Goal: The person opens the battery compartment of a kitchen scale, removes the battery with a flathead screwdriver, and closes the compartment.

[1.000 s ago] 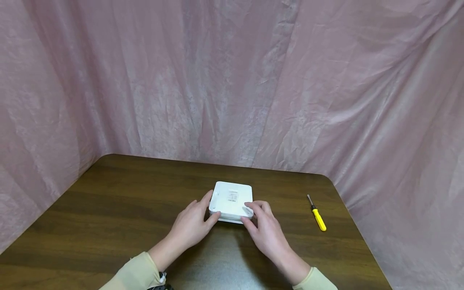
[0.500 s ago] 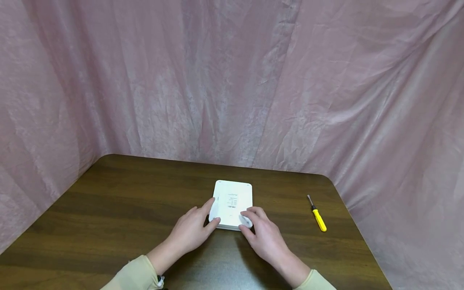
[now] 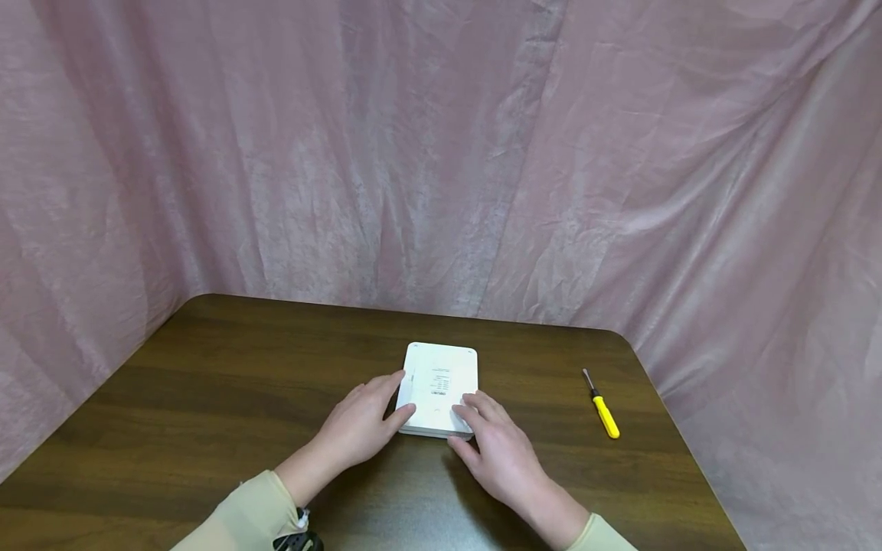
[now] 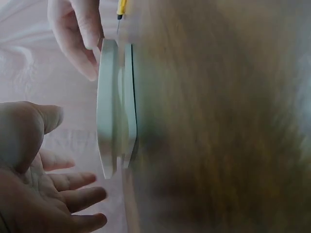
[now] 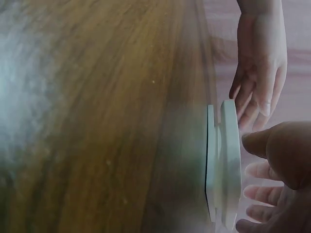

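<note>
A white, flat, two-layered device [image 3: 441, 383] with rounded corners and a printed label lies on the wooden table. At its left side, my left hand [image 3: 361, 421] has relaxed fingers, with the thumb beside the near left corner. My right hand [image 3: 499, 451] hovers by the near right corner, its fingers loosely bent. Seen edge-on in the left wrist view, the device [image 4: 108, 111] has a gap between its layers, and the left fingers [image 4: 80, 199] stand apart from it. In the right wrist view, the right fingers [image 5: 265, 194] are just off the device [image 5: 232, 165].
A screwdriver [image 3: 604, 413] with a yellow handle lies to the right of the device. The table [image 3: 241, 383] ends at a rounded back edge, with a pink curtain [image 3: 441, 153] hanging behind it.
The device, which was tilted up between both hands, has come down flat onto the table. Both hands have since loosened from it. The screwdriver has not moved.
</note>
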Demonstrator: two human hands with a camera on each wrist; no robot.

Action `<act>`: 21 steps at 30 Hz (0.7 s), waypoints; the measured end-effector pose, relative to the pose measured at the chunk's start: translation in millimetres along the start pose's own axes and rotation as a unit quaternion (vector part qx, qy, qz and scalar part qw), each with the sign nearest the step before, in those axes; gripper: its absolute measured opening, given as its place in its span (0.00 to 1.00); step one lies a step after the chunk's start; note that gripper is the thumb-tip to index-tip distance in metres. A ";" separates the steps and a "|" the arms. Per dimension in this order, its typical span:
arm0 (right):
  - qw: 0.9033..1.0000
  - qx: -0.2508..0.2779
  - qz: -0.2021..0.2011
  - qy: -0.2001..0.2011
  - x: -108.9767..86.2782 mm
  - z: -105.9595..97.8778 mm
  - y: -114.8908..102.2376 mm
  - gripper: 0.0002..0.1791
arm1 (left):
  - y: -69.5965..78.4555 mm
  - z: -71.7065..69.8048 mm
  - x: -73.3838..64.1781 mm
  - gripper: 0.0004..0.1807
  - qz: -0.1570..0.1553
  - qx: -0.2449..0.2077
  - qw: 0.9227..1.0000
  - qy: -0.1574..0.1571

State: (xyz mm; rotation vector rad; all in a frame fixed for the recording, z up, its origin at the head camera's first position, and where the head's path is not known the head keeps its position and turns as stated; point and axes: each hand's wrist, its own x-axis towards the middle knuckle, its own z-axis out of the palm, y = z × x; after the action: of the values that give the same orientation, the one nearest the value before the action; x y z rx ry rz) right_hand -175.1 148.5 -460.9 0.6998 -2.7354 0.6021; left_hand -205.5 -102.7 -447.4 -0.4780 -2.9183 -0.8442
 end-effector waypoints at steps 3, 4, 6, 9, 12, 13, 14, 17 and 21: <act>1.000 -0.006 -0.015 -0.012 -3.5 -1.2 -1.1 0.28 | -4.1 -0.8 6.7 0.36 0.013 0.006 1.000 0.005; 1.000 -0.007 -0.020 -0.016 -4.8 -1.6 -1.5 0.30 | -5.7 -0.7 9.2 0.37 0.016 0.008 1.000 0.006; 0.999 -0.008 -0.029 -0.023 -7.5 -2.4 -2.5 0.31 | -8.1 -1.0 14.6 0.37 0.020 0.012 1.000 0.006; 0.999 -0.011 -0.038 -0.030 -11.5 -3.0 -3.5 0.33 | -12.1 0.2 23.5 0.38 0.024 0.013 1.000 0.004; 0.998 -0.016 -0.041 -0.035 -15.4 -3.9 -4.2 0.33 | -15.9 1.8 32.7 0.39 0.024 0.013 1.000 0.005; 0.998 -0.018 -0.042 -0.036 -17.0 -4.5 -4.5 0.33 | -16.8 2.2 35.6 0.39 0.025 0.013 1.000 0.006; 0.998 -0.022 -0.042 -0.037 -18.4 -5.0 -4.6 0.33 | -17.9 2.7 38.6 0.39 0.023 0.014 1.000 0.006; 0.998 -0.032 -0.052 -0.034 -22.4 -6.0 -4.3 0.33 | -21.1 4.3 46.3 0.39 0.017 0.014 1.000 0.003; 0.996 -0.043 -0.066 -0.032 -27.1 -6.9 -3.3 0.34 | -26.0 7.2 55.7 0.39 0.007 0.016 1.000 -0.004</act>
State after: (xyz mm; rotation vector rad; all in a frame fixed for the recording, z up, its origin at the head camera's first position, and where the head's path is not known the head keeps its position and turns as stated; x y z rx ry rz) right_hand -149.3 159.8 -462.9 0.8833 -2.7282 0.4361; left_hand -266.3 -104.3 -458.5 -0.5006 -2.9275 -0.7931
